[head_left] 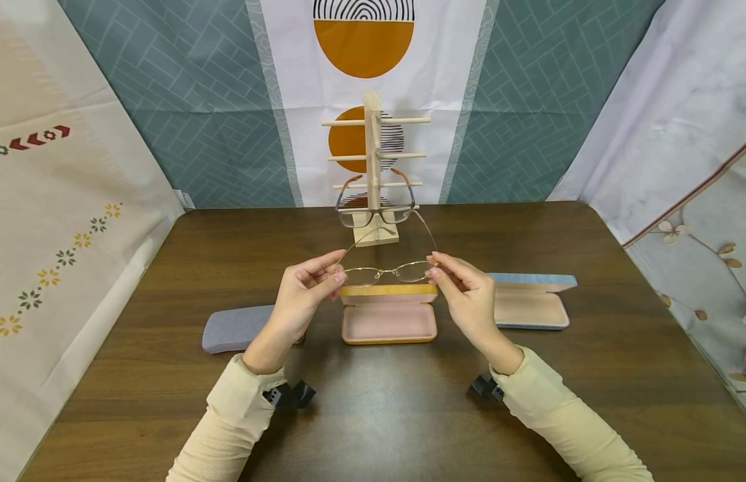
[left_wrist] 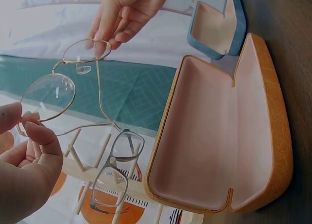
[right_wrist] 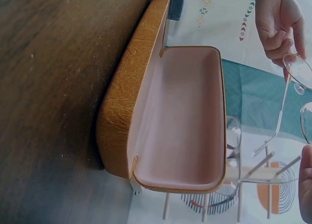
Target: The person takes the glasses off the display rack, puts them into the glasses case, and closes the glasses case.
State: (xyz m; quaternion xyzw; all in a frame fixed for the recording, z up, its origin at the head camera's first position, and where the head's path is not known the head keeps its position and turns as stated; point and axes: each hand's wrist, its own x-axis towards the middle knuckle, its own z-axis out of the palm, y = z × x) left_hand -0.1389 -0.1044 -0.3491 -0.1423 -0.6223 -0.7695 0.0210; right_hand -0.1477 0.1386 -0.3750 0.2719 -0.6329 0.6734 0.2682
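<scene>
A pair of gold wire-rimmed eyeglasses (head_left: 388,273) is held up between both hands, its temples unfolded and reaching away toward the wooden stand. My left hand (head_left: 305,289) pinches the frame's left corner between thumb and fingers. At the other corner, my right hand (head_left: 467,292) pinches the frame the same way. Just below the eyeglasses, a mustard-yellow glasses case (head_left: 389,343) lies open on the table with its pink lining bare. The left wrist view shows the left thumb and fingertips at the rim of the near lens (left_wrist: 48,98).
Behind stands a wooden glasses stand (head_left: 373,154) carrying dark-framed eyeglasses (head_left: 376,217) on a low peg. An open blue case (head_left: 532,309) lies on the right. A grey case (head_left: 236,328) sits on the left, partly behind the left wrist. Fabric hangs around the brown table (head_left: 379,428).
</scene>
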